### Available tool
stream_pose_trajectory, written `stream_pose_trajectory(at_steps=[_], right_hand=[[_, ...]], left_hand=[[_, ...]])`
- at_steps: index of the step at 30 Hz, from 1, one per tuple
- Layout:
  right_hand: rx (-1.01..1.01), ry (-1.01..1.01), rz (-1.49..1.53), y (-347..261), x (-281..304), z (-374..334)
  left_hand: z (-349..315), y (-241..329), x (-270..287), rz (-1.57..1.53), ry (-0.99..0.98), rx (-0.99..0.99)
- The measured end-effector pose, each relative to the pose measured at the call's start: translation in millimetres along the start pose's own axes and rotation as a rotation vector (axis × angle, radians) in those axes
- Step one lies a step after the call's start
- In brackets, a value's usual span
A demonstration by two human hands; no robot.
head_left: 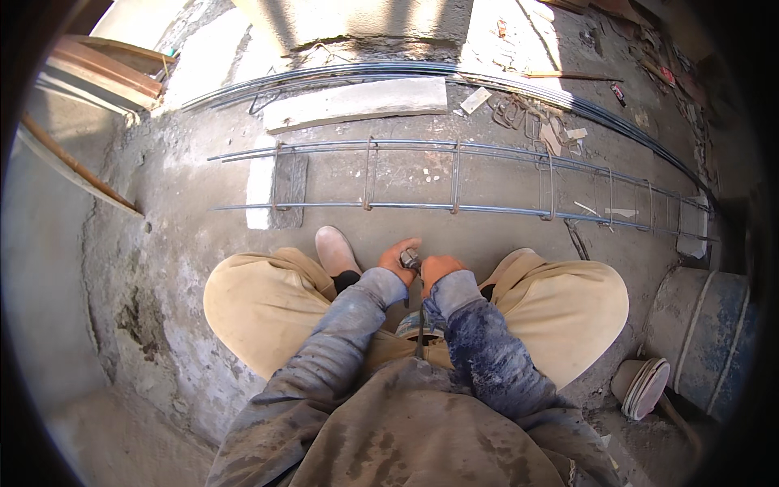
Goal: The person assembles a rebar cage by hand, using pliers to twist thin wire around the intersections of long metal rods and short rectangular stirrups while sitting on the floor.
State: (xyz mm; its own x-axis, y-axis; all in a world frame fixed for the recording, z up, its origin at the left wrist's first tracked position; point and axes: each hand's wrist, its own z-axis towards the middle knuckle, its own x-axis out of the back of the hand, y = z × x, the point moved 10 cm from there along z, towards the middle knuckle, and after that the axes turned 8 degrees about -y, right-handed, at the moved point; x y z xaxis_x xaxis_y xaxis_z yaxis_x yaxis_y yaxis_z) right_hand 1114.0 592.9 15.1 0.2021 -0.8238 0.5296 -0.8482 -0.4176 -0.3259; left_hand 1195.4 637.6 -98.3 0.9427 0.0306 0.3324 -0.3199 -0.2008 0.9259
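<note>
In front of my knees my two hands meet around a metal tool point(410, 259) with a blunt grey head and thin dark handles; it looks like pincers. My left hand point(394, 258) is closed about the head, its fingertips reaching forward. My right hand point(442, 269) is curled shut right beside it; whether it grips the same tool or something thin is hidden. Just beyond my feet a long rebar cage point(414, 206) lies across the floor, its bars joined by several stirrups point(456, 177). Its left end rests on a wooden block point(261, 183).
Behind the cage lie a pale plank point(357, 104) and a bundle of long rods point(519, 79). Loose stirrups point(510, 111) and scraps are scattered at the far right. A blue drum point(706, 333) and a small bucket point(641, 387) stand at the right. Boards lean at the left.
</note>
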Motion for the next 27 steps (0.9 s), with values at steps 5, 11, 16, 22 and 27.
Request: stream_pose_trajectory(at_steps=[5,11,16,22,27], right_hand=[[-0.096,-0.108,-0.054,27,-26,22],[-0.064,-0.184,-0.021,30,-40,27],[-0.030,-0.201,-0.088,32,-43,28],[-0.073,-0.206,-0.105,65,-91,63],[0.053,-0.102,-0.243,34,-30,15]], left_hand=[[1,29,8,0.192,0.054,0.173],[-3,-30,-31,0.336,-0.169,0.052],[1,4,-29,0.319,-0.218,0.037],[8,12,-8,0.038,-0.071,0.138],[15,2,-21,0.232,-0.251,0.158]])
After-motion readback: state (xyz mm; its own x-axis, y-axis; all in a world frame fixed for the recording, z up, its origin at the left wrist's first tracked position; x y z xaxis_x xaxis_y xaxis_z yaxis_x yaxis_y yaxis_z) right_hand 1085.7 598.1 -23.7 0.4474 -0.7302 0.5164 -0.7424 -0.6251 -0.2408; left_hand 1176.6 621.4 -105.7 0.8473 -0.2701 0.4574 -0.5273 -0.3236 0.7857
